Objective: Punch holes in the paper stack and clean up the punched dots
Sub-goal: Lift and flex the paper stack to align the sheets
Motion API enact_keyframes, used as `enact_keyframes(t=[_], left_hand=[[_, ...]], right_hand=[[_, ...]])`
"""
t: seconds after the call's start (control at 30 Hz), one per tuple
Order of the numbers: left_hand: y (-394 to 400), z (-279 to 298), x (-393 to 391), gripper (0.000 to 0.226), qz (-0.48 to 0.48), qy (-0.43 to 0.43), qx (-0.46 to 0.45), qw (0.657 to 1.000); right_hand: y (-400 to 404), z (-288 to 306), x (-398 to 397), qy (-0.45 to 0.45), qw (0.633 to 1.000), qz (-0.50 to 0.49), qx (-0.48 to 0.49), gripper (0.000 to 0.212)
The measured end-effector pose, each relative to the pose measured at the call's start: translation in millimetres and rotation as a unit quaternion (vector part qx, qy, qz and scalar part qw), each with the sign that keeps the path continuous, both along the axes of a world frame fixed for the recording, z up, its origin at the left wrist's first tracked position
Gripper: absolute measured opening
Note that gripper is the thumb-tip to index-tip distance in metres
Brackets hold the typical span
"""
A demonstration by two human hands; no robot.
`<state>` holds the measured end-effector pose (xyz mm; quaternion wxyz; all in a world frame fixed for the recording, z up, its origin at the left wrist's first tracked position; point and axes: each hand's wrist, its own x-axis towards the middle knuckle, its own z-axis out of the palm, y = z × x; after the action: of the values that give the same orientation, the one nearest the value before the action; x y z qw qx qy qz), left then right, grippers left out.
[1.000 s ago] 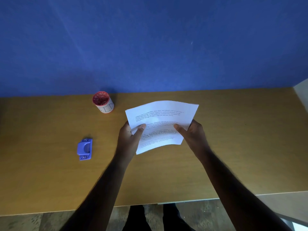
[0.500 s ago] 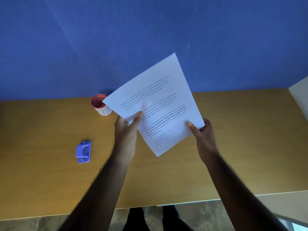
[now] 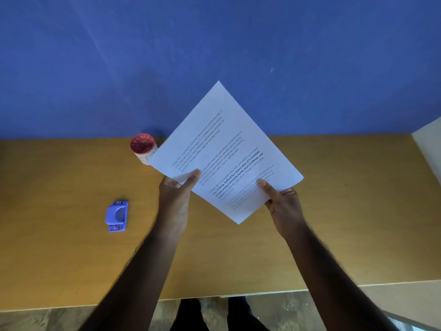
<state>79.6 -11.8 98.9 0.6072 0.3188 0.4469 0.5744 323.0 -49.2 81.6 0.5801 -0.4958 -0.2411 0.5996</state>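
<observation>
1. The wooden table (image 3: 71,247) runs against a blue wall (image 3: 214,56); the person stands at its near edge with both arms reaching over it.
2. The paper stack (image 3: 226,151) is lifted clear of the table, printed face toward the person. It is turned like a diamond, with its long axis slanting from lower right to upper left and one corner pointing up against the wall.
3. The left hand (image 3: 175,199) is closed on the stack's lower left edge, thumb on the front and fingers behind.
4. The right hand (image 3: 284,206) pinches the lower right edge the same way.
5. A blue hole punch (image 3: 117,215) lies on the table, well left of the hands.
6. A small red-rimmed cup (image 3: 142,146) stands near the wall, partly behind the stack's left corner.
</observation>
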Motion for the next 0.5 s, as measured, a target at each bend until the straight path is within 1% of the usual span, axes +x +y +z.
enact_keyframes(t=[0.07,0.13,0.2,0.3,0.37,0.43,0.5], left_hand=[[1,-4,-9,0.051,0.022,0.005,-0.018,1.0],[1,-9,-18,0.044,0.049,0.02,-0.048,0.997],[1,-12,-28,0.034,0.049,0.059,-0.075,0.994],[-1,-17,-39,0.019,0.0,0.143,-0.071,0.987],[-3,-18,-44,0.017,-0.046,0.187,-0.069,0.979],[-5,-16,-45,0.015,-0.095,0.246,-0.055,0.963],[-6,-15,-45,0.012,-0.117,0.282,-0.046,0.951]], right_hand=[[1,2,6,-0.045,0.999,-0.007,0.011,0.039],[1,4,14,-0.097,0.995,-0.007,0.013,0.035],[0,3,22,-0.151,0.989,-0.004,0.007,0.031],[-2,2,30,-0.193,0.981,-0.005,-0.004,0.026],[-3,2,32,-0.212,0.977,-0.007,-0.009,0.023],[-4,1,34,-0.237,0.971,0.001,-0.009,0.02],[-3,1,35,-0.26,0.965,0.011,-0.008,0.019]])
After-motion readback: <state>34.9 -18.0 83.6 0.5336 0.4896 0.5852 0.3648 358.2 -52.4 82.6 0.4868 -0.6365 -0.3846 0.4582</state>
